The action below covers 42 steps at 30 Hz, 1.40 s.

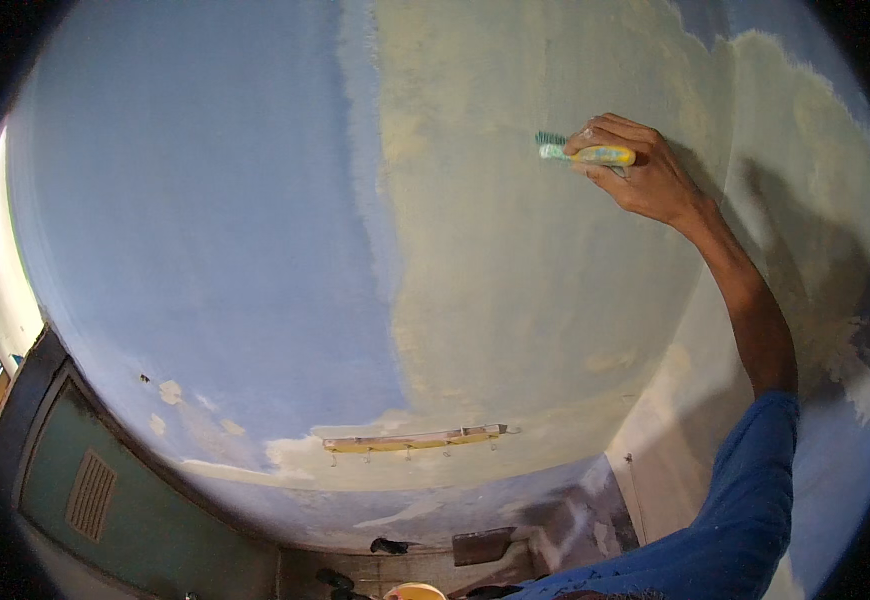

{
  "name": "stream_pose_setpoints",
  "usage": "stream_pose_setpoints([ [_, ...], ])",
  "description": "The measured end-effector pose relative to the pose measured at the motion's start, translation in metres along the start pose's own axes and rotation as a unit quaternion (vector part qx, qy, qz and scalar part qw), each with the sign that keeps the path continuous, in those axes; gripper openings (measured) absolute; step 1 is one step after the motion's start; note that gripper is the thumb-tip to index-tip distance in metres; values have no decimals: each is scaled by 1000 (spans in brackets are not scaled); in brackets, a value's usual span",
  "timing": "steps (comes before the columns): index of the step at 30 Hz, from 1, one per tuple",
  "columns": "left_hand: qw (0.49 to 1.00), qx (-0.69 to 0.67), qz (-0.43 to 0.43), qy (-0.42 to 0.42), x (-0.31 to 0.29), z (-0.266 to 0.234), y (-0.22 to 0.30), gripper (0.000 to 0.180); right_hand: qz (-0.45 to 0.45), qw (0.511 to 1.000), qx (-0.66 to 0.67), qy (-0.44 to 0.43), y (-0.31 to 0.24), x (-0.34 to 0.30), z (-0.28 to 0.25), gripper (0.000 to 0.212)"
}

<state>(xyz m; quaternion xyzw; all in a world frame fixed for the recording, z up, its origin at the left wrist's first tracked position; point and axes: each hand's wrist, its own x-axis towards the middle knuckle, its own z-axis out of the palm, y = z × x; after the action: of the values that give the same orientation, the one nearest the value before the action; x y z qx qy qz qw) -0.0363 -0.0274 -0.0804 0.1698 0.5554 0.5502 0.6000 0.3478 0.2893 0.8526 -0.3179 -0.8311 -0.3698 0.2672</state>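
Note:
My right hand [627, 165] is raised high at the upper right, its fingers wrapped round a scrub brush [605, 155]. The brush has a yellow and whitish body and green bristles that stick out past the fingers on the left. Behind it is the wall's pale yellowish area [515, 260], and I cannot tell whether the bristles touch it. A blue sleeve covers my right upper arm, while the forearm is bare. My left hand is out of the picture.
Blue paint [205, 220] covers the wall's left part, with a ragged border. A rail with hooks [415, 440] is fixed low on the wall. A green door [55, 480] with a vent stands lower left. Below are a yellow bucket [417, 592] and a dark object [390, 546].

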Motion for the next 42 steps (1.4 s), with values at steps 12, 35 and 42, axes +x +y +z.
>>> stream_pose_setpoints([
  [12, 1000, -11, -14, 6, 4, 10, 17, 38, 159, 970, -6, 185, 44, 128, -100, 22],
  [35, 815, 501, 279, 86, -9, 9, 8, 58, 44, 980, 35, 191, 14, 234, -81, 31],
  [42, 829, 483, 268, 89, -2, 19, 12, 58, -68, 955, -27, 286, 24, 260, -89, 24],
])
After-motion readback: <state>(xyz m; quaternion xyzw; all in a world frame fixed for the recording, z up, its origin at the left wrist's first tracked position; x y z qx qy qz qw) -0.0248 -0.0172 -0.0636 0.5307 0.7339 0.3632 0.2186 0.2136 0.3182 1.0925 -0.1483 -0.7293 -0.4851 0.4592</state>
